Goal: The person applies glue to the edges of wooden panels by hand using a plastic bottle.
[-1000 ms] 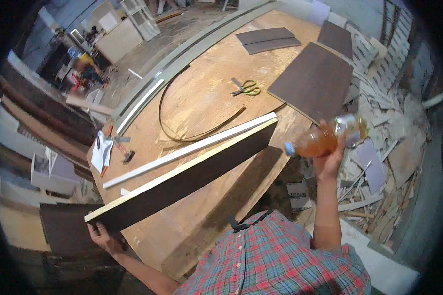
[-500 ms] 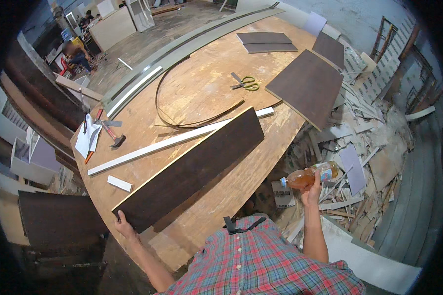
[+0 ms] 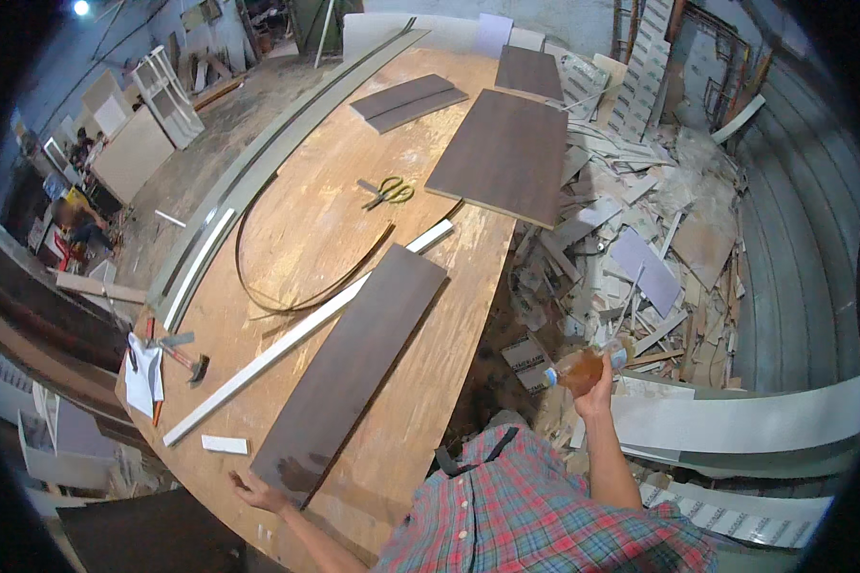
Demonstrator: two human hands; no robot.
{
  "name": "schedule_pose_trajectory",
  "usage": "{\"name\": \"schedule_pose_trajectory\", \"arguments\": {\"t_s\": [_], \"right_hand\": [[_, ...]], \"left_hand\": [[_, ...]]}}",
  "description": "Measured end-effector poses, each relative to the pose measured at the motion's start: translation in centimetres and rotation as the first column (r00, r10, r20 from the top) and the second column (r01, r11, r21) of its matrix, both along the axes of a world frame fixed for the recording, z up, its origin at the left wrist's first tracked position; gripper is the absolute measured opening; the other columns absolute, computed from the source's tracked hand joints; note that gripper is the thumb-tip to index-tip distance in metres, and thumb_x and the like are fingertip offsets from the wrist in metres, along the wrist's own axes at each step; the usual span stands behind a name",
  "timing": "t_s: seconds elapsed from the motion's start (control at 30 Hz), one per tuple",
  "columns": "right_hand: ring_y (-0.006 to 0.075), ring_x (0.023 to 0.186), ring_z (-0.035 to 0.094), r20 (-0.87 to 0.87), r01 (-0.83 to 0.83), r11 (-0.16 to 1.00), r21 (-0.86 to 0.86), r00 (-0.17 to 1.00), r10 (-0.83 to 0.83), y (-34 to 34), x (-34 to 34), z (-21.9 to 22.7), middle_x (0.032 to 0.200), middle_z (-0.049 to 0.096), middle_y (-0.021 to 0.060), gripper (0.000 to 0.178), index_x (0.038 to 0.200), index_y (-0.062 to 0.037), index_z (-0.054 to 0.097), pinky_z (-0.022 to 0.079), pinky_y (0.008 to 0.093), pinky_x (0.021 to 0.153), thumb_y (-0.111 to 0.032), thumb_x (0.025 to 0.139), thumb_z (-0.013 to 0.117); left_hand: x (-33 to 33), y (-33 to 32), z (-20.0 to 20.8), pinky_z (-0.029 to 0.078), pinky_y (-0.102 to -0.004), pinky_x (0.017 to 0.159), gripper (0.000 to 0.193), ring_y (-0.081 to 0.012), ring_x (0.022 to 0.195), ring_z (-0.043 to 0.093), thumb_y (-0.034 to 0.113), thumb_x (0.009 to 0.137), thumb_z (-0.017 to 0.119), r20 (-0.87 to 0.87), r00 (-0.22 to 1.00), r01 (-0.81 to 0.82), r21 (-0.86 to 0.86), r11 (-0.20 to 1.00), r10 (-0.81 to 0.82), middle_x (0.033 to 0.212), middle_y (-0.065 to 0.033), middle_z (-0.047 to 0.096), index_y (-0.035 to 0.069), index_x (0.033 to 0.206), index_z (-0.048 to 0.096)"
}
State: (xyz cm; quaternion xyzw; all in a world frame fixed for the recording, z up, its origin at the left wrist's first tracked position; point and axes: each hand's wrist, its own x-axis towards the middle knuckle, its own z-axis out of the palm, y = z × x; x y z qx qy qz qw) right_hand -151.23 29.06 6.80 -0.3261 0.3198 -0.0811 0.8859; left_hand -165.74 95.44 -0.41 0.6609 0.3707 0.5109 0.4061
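A long dark brown board [image 3: 354,363] lies flat on the wooden worktable [image 3: 449,353]. My left hand [image 3: 261,493] is by the board's near left end, palm up with fingers spread, holding nothing. Off the table's right side, my right hand [image 3: 597,393] is wrapped round a clear plastic bottle [image 3: 573,371] of amber liquid, which lies tilted sideways with its blue cap to the left. Beside the board run a long white strip [image 3: 268,365] and a short white block [image 3: 225,445].
Scissors with yellow-green handles [image 3: 392,191], a hammer [image 3: 198,369], white paper [image 3: 143,382] and a curved dark strip [image 3: 378,241] are on the table. More brown boards [image 3: 502,158] lie at its far right. Offcuts [image 3: 659,258] litter the floor. A person [image 3: 81,227] sits far left.
The board has gone from being held tilted at its near end to lying flat. My left hand has let go and opened. The view has turned right; the bottle stays in my right hand.
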Motion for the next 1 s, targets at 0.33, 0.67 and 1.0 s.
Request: {"name": "schedule_pose_trajectory", "arguments": {"t_s": [0.33, 0.67, 1.0], "right_hand": [[0.0280, 0.110, 0.057, -0.227, 0.424, 0.891, 0.164, 0.895, -0.384, -5.9, 2.0, -4.5, 0.125, 0.057, 0.0084, 0.060, 0.132, -0.0115, 0.051, 0.050, 0.0465, 0.090, -0.055, 0.092, 0.056], [0.0305, 0.121, 0.051, -0.123, 0.594, 0.773, 0.222, 0.804, -0.582, -26.2, 2.3, -14.2, 0.135, 0.050, 0.0110, 0.060, 0.139, -0.0133, 0.044, 0.046, 0.0481, 0.098, -0.052, 0.094, 0.056], [0.0313, 0.136, 0.041, 0.003, 0.764, 0.603, 0.231, 0.619, -0.785, -36.9, 3.7, -12.0, 0.149, 0.039, 0.0103, 0.073, 0.145, -0.0114, 0.039, 0.040, 0.0456, 0.108, -0.044, 0.088, 0.071]], "left_hand": [[14.5, -21.3, 5.1, 0.047, -0.0381, 0.084, 0.041, -0.0259, 0.096, 0.060, 0.007, 0.081, 0.063, -0.338, 0.840, 0.482, 0.102, 0.870, -0.425, 0.104, -0.0132, 0.063, 0.000, 0.122, 0.059], [34.4, -43.3, 5.9, 0.049, -0.0317, 0.074, 0.040, -0.0205, 0.085, 0.059, 0.007, 0.086, 0.065, -0.262, 0.678, 0.720, 0.048, 0.692, -0.687, 0.100, -0.0105, 0.061, 0.003, 0.125, 0.058], [57.2, -43.7, 9.4, 0.049, -0.0377, 0.090, 0.069, -0.0286, 0.106, 0.058, 0.020, 0.078, 0.075, -0.531, 0.497, 0.847, 0.124, 0.517, -0.686, 0.120, -0.0195, 0.057, 0.000, 0.137, 0.043]]}}
